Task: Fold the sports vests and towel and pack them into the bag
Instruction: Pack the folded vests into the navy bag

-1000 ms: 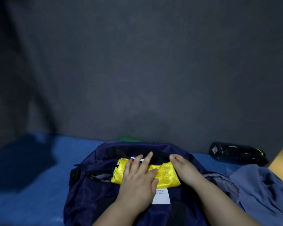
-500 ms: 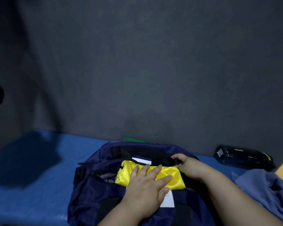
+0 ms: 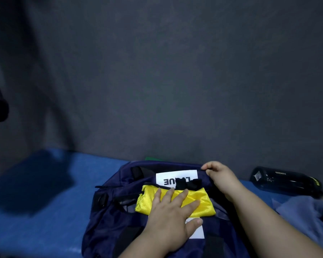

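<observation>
The right hand (image 3: 221, 176) has risen, pinching bag (image 3: 104, 226) rim; left hand (image 3: 172, 218) spread on vest (image 3: 203, 203).

L hand (image 3: 171, 216) bare; R hand (image 3: 221, 178) bare; both forearms bare to frame edge

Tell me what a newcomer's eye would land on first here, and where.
The bright yellow folded vest stands out most, lying on the navy bag at bottom centre, with the left hand pressed flat on it. Just behind, the right hand grips the bag's far edge. A dark bottle lies on its side by the wall at the right.
</observation>
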The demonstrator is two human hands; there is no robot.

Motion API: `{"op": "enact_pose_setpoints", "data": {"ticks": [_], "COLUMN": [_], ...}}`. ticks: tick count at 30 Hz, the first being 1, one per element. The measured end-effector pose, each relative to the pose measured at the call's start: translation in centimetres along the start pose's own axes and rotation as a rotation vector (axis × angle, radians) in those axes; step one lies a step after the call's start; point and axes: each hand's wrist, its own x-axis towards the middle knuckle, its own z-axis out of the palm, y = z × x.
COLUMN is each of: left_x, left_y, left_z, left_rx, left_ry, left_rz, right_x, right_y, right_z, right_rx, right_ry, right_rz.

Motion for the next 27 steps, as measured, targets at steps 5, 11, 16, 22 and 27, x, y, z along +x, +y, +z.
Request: {"op": "enact_pose_setpoints", "data": {"ticks": [5, 11, 16, 22, 27], "left_x": [0.3, 0.3, 0.2, -0.4, -2.2], "left_y": [0.2, 0.4, 0.0, -1.1, -3.7], "left_z": [-0.5, -1.5, -1.3, -2.6, -4.1], "left_rx": [-0.056, -0.116, -0.075, -0.178, -0.205], "left_ry": [0.088, -0.012, -0.028, 0.033, -0.015], "left_rz": [0.026, -0.005, -0.06, -0.101, -0.133], "right_x": [1.5, 1.0, -0.8, -2.4, -2.0], "right_y": [-2.5, -2.5, 0.8, -1.9, -5.6], "right_z": [-0.9, -1.5, 0.0, 0.2, 3.3], "right_rx": [0.078, -0.232, -0.484, -0.654, -0.742], "right_ry": [0.059, -0.032, -0.156, 0.167, -0.135], "right_rz": [-0.004, -0.016, 0.069, -0.172, -0.328]}}
